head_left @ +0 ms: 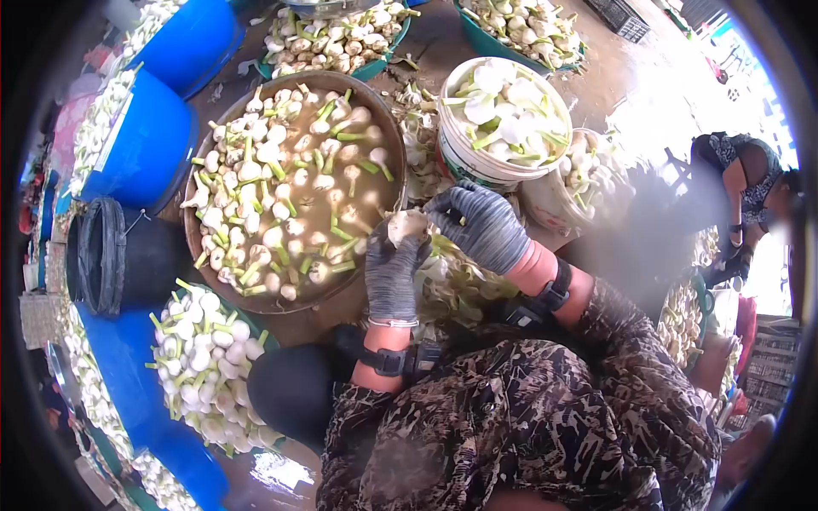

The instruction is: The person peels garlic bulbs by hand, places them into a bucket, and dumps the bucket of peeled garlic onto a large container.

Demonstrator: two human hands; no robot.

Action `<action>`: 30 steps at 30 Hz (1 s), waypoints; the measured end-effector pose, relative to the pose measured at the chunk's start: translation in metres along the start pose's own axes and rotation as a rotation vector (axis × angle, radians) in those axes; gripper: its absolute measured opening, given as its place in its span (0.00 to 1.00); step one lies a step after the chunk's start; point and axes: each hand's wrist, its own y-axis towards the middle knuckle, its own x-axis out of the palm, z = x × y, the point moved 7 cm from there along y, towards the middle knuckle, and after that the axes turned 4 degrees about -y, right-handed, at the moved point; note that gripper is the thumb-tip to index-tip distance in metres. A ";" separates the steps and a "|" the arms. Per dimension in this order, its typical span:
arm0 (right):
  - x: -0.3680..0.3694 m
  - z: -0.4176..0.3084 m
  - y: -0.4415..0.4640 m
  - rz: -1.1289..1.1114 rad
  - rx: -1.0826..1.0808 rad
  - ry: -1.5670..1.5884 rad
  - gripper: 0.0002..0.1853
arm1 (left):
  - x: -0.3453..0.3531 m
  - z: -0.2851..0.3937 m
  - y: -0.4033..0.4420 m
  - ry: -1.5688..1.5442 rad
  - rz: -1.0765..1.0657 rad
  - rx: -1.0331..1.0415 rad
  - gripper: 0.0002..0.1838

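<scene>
My left hand, in a grey striped glove, is closed around a garlic bulb with a pale brownish surface. Right beside it is my right hand, gloved the same way, its fingers curled and pressed together near the bulb. What those fingers hold, if anything, is too small to make out. Just beyond my left hand stands a wide round tub of murky water, with many garlic bulbs floating in it, short green stems attached. Loose peels lie in a heap below my hands.
A white bucket of peeled garlic stands beyond my right hand, a filled sack beside it. Peeled bulbs are piled at left, near a black bucket and blue tubs. Another person bends over at far right.
</scene>
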 end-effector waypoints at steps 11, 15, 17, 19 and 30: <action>0.016 -0.011 -0.004 -0.067 -0.063 -0.308 0.06 | -0.005 0.008 -0.004 0.556 -0.009 0.141 0.22; 0.027 0.020 -0.004 -0.094 0.116 -0.019 0.07 | -0.004 0.006 -0.010 0.178 -0.100 0.107 0.24; 0.042 0.048 -0.011 -0.172 0.343 0.394 0.08 | 0.001 0.002 -0.011 0.135 -0.160 0.069 0.26; 0.037 0.070 -0.010 -0.126 0.413 0.347 0.09 | 0.015 0.004 -0.018 -0.192 -0.203 0.006 0.26; -0.032 -0.026 -0.008 -0.007 -0.278 -0.076 0.10 | 0.032 0.001 -0.016 -0.281 -0.456 -0.123 0.33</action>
